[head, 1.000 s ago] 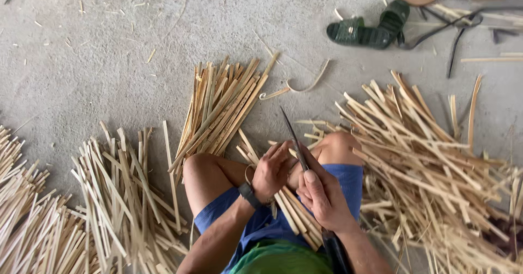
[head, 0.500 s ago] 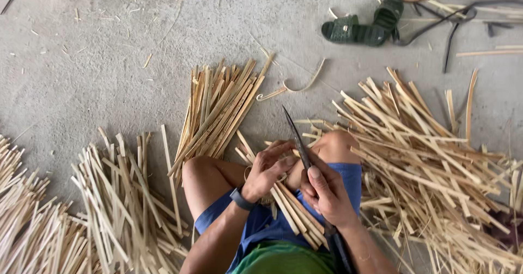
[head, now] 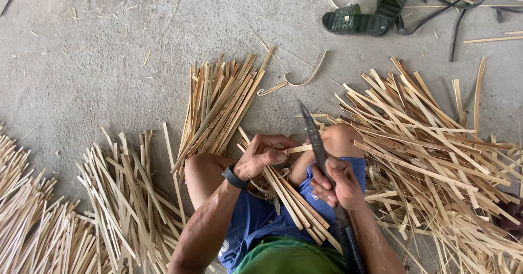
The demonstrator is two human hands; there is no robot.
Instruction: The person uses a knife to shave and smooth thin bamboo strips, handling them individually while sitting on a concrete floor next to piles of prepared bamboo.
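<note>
**Strip now held across the blade, between the knees**

A second ago the left hand (head: 266, 155) sat lower and closer to the right; now it has come up and out, and its fingers are closed on a short bamboo strip (head: 298, 148) whose far end meets the knife (head: 315, 141). The right hand (head: 335, 184) is wrapped around the knife's handle as before, blade pointing away from the body over the right knee. This looks like a fresh strip brought to the edge for trimming.

More strips (head: 289, 200) lie across the lap under both hands. Room is tight: a bundle (head: 220, 102) lies just ahead of the left knee, a loose heap (head: 436, 159) crowds the right side, and another pile (head: 120, 198) lies at the left. Bare floor (head: 109, 61) opens only farther ahead, towards the sandals (head: 370, 15).
</note>
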